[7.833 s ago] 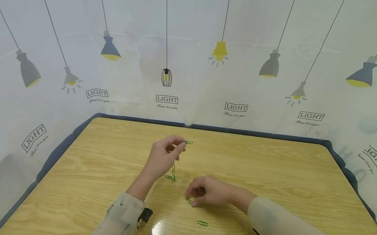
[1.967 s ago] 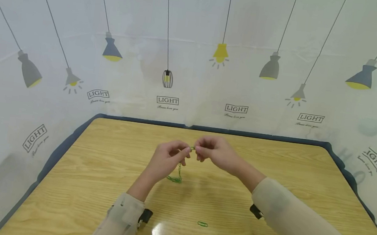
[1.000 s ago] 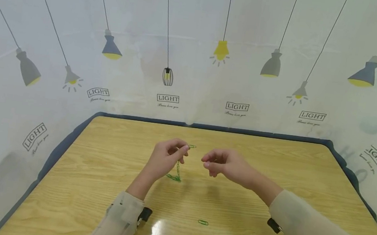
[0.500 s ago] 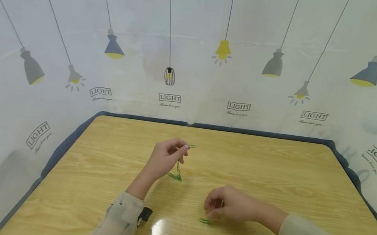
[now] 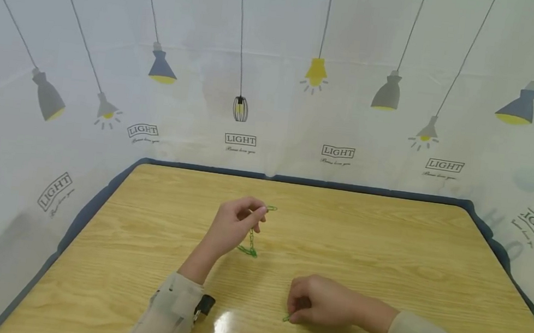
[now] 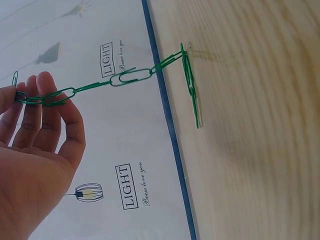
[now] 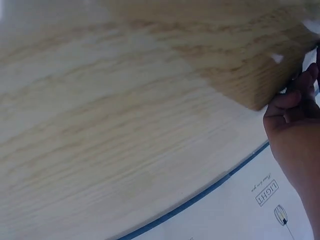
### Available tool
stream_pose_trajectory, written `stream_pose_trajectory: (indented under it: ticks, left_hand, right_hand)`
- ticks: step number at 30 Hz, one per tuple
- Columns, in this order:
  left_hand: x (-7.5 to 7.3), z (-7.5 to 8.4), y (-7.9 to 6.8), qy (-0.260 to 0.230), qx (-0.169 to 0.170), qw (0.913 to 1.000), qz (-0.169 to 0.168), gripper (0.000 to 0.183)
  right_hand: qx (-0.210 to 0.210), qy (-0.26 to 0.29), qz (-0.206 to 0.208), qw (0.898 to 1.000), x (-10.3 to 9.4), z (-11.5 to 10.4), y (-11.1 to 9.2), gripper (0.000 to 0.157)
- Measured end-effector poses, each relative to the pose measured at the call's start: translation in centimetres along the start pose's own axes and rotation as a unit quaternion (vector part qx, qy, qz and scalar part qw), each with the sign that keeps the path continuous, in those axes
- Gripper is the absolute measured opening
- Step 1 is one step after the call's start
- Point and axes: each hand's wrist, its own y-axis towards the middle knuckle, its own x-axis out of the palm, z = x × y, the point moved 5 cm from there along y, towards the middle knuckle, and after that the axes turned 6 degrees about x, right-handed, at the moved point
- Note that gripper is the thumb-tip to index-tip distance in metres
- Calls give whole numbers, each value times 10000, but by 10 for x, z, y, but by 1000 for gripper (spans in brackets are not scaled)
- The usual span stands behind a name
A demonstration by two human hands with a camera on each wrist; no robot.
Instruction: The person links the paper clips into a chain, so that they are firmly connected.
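Note:
In the head view my left hand is raised over the middle of the table, pinching the end of a green paper clip chain. One clip pokes out past the thumb and index finger. From there the chain hangs down, and its lower links lie on the tabletop, as the left wrist view shows. Lower and to the right, my right hand is down at the wood. Its thumb and fingertips pinch a single green paper clip, mostly covered by them. The right wrist view has this hand in shadow at its right edge.
The wooden table has a dark blue edge at the back and sides. White sheeting printed with lamps surrounds it. Black clips are fastened at the sleeves, the left one plainly visible.
Both hands met at the chain's end two seconds ago. Since then my right hand has drawn away, come down to the loose paper clip and taken hold of it. My left hand has stayed put.

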Motion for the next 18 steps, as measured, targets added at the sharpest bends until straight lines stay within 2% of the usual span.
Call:
stream_pose_trajectory:
  ticks: [4, 8, 11, 14, 18]
  left_hand:
    - [1, 0, 0, 20, -25, 10000, -30, 20]
    - [2, 2, 1, 9, -27, 10000, -70, 21]
    - [3, 3, 1, 10, -25, 9999, -98, 22]
    - [4, 2, 2, 7, -4, 9999, -122, 22]
    - [5, 2, 2, -11, 35, 9998, -182, 23]
  right_hand:
    - [160, 388, 115, 9991, -17, -4, 3, 7]
    - [315, 879, 795, 9925, -53, -8, 9, 7]
    - [490, 1183, 1411, 9817, -82, -10, 15, 7]
    - [625, 1526, 1992, 9660, -107, -13, 21, 9]
    - [606, 1700, 2577, 9492, -126, -19, 31, 14]
